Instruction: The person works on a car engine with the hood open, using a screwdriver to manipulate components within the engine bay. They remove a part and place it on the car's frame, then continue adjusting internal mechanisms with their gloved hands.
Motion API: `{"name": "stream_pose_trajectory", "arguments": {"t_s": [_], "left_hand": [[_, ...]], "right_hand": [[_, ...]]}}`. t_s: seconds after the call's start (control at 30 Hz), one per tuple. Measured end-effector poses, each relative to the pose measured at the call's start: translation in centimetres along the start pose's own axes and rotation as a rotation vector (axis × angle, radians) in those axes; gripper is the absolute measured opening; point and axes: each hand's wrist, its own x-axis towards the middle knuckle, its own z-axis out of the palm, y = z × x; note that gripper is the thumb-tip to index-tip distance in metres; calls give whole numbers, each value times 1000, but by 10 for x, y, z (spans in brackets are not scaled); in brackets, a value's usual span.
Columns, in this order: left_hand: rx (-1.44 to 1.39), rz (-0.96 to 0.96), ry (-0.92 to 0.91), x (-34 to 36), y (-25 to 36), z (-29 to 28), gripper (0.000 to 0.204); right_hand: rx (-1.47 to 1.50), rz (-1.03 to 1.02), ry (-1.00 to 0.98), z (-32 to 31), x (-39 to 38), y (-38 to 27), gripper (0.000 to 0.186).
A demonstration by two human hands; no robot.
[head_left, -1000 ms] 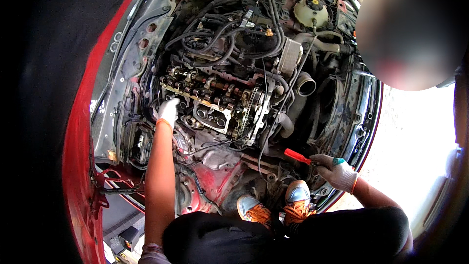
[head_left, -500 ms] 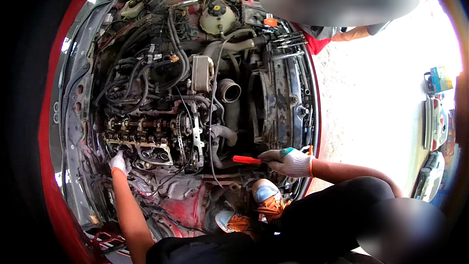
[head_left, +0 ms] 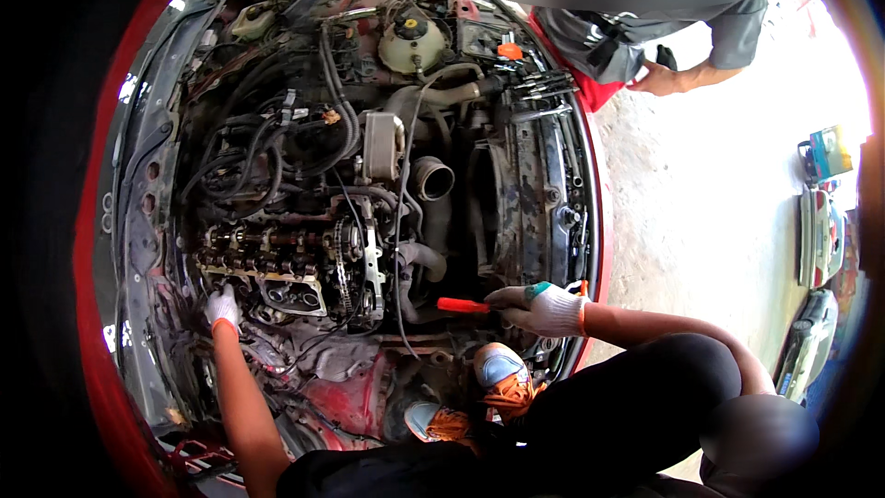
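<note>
My right hand (head_left: 539, 307), in a white knitted glove with a green patch, is closed round a red-handled tool (head_left: 463, 305). The handle points left over the front of the engine bay; my glove hides the tool's other end. My left hand (head_left: 222, 306), also gloved, reaches to the near left corner of the opened cylinder head (head_left: 267, 254). Its fingertips are too small and partly hidden to show whether they hold anything. Camshafts (head_left: 258, 238) lie exposed there, and a timing chain (head_left: 342, 263) runs down at their right end.
My shoes (head_left: 502, 369) stand inside the bay, near the front. Hoses (head_left: 343, 120), a round-capped reservoir (head_left: 411, 41) and an open pipe mouth (head_left: 433, 179) lie beyond the engine. Several metal tools (head_left: 544, 83) rest on the front edge. Another person's hand (head_left: 656, 78) is near the far corner.
The co-worker's torso and arm show more at the far right corner. The view has shifted slightly. My hands stay at nearly the same places, the right one keeping hold of the red-handled tool.
</note>
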Motion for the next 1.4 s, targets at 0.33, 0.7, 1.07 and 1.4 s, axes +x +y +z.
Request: {"name": "stream_pose_trajectory", "arguments": {"t_s": [0.33,0.7,1.07,1.4], "left_hand": [[159,106,37,0,0,22,46],[-280,-165,-101,4,-11,24,46],[444,255,165,-35,52,6,38],[150,415,-103,77,-32,10,29]], "right_hand": [[-9,-113,117,6,-7,7,36],[-81,-89,127,8,-1,4,37],[-117,-125,174,8,-3,16,38],[-124,-126,100,-12,3,38,43]]}}
